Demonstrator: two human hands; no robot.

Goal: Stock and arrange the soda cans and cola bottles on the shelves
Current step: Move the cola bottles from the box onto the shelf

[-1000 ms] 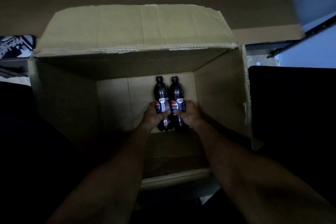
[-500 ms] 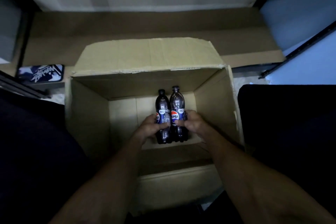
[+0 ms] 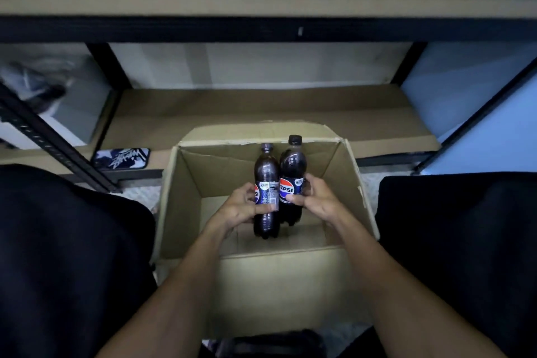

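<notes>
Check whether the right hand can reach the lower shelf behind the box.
Probably yes: the right hand, gripping a cola bottle, is over the box; only the low rear flap lies before the lower shelf.

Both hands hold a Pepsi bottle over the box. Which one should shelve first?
Right, probably. The right hand holds the right Pepsi bottle higher, its cap reaching the far rim of the cardboard box, nearer the lower shelf than the left Pepsi bottle in the left hand.
</notes>
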